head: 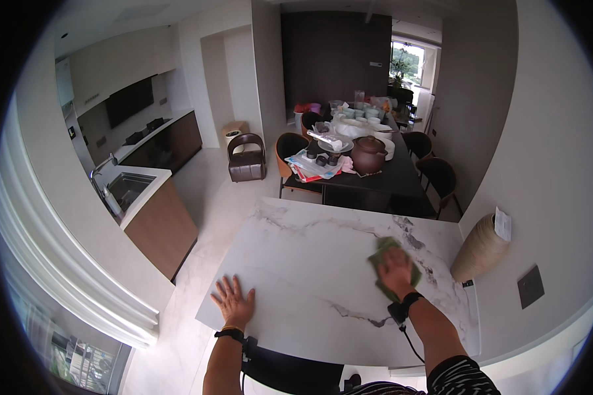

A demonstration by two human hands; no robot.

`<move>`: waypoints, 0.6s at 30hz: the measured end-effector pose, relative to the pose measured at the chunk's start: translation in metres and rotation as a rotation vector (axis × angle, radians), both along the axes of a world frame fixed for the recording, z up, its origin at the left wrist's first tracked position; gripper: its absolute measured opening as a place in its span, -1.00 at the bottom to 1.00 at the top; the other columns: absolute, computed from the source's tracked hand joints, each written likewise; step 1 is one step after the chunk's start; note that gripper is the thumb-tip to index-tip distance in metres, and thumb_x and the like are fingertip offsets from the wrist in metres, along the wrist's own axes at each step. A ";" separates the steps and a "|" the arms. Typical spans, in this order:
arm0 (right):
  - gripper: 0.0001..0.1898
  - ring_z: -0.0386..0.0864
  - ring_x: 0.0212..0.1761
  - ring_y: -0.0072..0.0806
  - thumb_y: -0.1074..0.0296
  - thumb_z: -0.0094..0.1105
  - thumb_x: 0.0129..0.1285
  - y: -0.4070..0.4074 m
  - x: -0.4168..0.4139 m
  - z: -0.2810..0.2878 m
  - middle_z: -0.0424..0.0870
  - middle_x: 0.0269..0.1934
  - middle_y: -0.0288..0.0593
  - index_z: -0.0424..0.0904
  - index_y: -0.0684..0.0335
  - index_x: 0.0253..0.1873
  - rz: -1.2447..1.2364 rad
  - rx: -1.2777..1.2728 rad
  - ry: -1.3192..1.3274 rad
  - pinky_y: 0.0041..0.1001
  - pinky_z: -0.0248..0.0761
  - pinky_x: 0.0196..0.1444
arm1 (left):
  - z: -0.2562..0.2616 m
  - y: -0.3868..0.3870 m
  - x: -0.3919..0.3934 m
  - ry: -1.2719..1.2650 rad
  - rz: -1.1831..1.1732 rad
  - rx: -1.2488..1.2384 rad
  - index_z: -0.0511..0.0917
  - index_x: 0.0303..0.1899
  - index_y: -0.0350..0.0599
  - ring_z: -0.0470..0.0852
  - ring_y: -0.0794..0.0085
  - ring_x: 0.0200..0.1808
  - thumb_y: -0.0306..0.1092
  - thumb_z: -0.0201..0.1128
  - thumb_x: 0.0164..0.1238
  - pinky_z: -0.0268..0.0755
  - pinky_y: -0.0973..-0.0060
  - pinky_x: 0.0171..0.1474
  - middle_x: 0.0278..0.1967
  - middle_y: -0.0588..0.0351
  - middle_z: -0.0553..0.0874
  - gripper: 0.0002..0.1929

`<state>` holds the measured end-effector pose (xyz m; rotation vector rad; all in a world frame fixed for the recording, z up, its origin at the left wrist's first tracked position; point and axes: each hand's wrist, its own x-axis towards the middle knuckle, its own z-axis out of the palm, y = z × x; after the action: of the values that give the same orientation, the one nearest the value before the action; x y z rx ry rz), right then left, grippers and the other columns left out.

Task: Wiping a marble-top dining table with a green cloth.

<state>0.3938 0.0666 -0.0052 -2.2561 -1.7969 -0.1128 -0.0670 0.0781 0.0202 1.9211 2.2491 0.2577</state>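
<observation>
Under my right hand (395, 269) lies a green cloth (387, 245), pressed against the white marble-patterned tabletop (301, 256) on its right half; hand and cloth look slightly blurred. My left hand (234, 302) rests palm down near the left edge of the same tabletop, fingers spread, with nothing in it. Both wrists carry black straps with small cabled devices. Whether the right fingers grip the cloth or only press on it is hard to see, though the cloth shows all around them.
A beige ribbed vase (482, 247) stands at the tabletop's right edge by the wall. Beyond the far edge is a dark dining table (395, 182) with a brown lidded clay pot (369, 155), bowls and bags, and chairs around it. A sink (131, 190) stands to the left.
</observation>
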 end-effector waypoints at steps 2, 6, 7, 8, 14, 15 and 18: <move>-0.36 -0.25 0.66 -0.13 -0.05 -0.23 0.45 0.001 -0.007 0.006 -0.02 0.60 -0.09 0.17 0.10 0.54 -0.354 -0.064 0.134 0.15 -0.46 0.56 | -0.008 0.000 -0.004 -0.002 0.004 0.007 0.01 0.57 0.02 -0.27 -0.01 0.62 0.24 -0.10 0.46 -0.53 -0.17 0.53 0.59 -0.05 -0.07 -0.21; -0.34 -0.24 0.65 -0.07 -0.04 -0.29 0.46 -0.016 -0.095 0.011 -0.03 0.60 -0.02 0.13 0.16 0.55 -0.133 -0.135 0.067 0.21 -0.46 0.53 | -0.008 -0.001 -0.006 -0.009 -0.004 0.015 0.02 0.56 0.00 -0.25 -0.03 0.61 0.25 -0.11 0.45 -0.54 -0.19 0.52 0.59 -0.06 -0.06 -0.20; -0.36 -0.18 0.64 -0.05 -0.04 -0.26 0.45 -0.026 -0.114 0.001 0.01 0.58 0.01 0.19 0.17 0.52 0.026 -0.037 0.011 0.22 -0.40 0.52 | -0.006 0.001 -0.003 -0.006 -0.010 0.029 0.02 0.56 0.00 -0.25 -0.03 0.61 0.24 -0.11 0.46 -0.53 -0.20 0.51 0.59 -0.07 -0.06 -0.21; -0.37 -0.11 0.62 -0.03 -0.04 -0.20 0.43 -0.037 -0.139 -0.004 0.07 0.56 0.03 0.25 0.18 0.48 0.159 -0.013 0.004 0.24 -0.32 0.51 | -0.007 0.002 -0.002 -0.001 -0.010 0.040 0.02 0.56 -0.01 -0.24 -0.04 0.61 0.24 -0.12 0.46 -0.53 -0.21 0.51 0.59 -0.08 -0.06 -0.21; -0.44 0.11 0.57 -0.09 -0.06 0.04 0.38 -0.112 -0.216 0.011 0.21 0.52 -0.08 0.42 0.05 0.38 0.812 0.093 -0.008 0.20 -0.09 0.49 | -0.016 0.004 -0.005 0.006 -0.024 0.063 0.04 0.56 -0.02 -0.21 -0.05 0.61 0.26 -0.14 0.47 -0.49 -0.22 0.51 0.58 -0.11 -0.02 -0.21; -0.44 0.11 0.57 -0.09 -0.06 0.04 0.38 -0.114 -0.208 0.008 0.21 0.52 -0.08 0.42 0.05 0.38 0.808 0.098 -0.003 0.20 -0.09 0.49 | -0.017 0.005 -0.009 0.006 -0.028 0.080 0.05 0.55 -0.03 -0.20 -0.06 0.61 0.26 -0.14 0.47 -0.48 -0.22 0.51 0.58 -0.11 -0.02 -0.21; -0.49 0.18 0.53 -0.14 -0.05 0.10 0.33 -0.127 -0.134 0.004 0.29 0.47 -0.13 0.50 -0.01 0.32 0.748 0.141 -0.039 0.12 -0.02 0.48 | -0.027 0.003 -0.018 0.017 -0.036 0.072 0.06 0.55 -0.03 -0.19 -0.07 0.60 0.26 -0.14 0.47 -0.47 -0.21 0.51 0.58 -0.13 -0.01 -0.21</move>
<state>0.2594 -0.0604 -0.0011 -1.3741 -2.4269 -0.1324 -0.0852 0.0815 -0.0068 2.0047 2.2430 0.3221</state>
